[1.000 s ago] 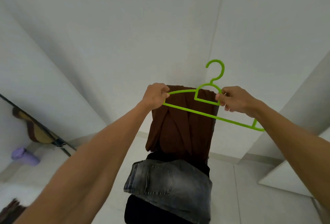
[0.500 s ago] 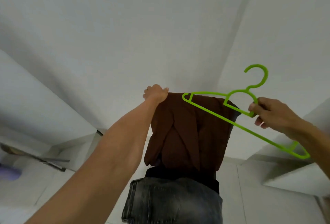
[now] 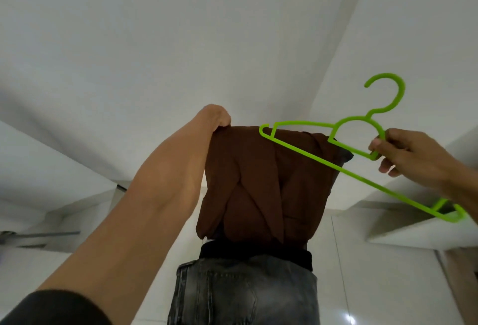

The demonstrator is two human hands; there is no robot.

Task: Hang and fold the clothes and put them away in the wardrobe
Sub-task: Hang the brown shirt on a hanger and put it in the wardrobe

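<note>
One green hanger (image 3: 362,178) is pinched by the right hand (image 3: 411,154); one brown garment (image 3: 258,182) is gripped by the left hand (image 3: 216,116), dangling right below.

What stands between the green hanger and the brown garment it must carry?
Nothing visible. The right hand holds the green hanger, its bar crossing in front of the brown garment, whose top corner the left hand grips.

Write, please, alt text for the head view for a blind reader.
A left hand grips the top corner of a brown garment while the right hand holds a green hanger across its top; grey jeans show below.
</note>
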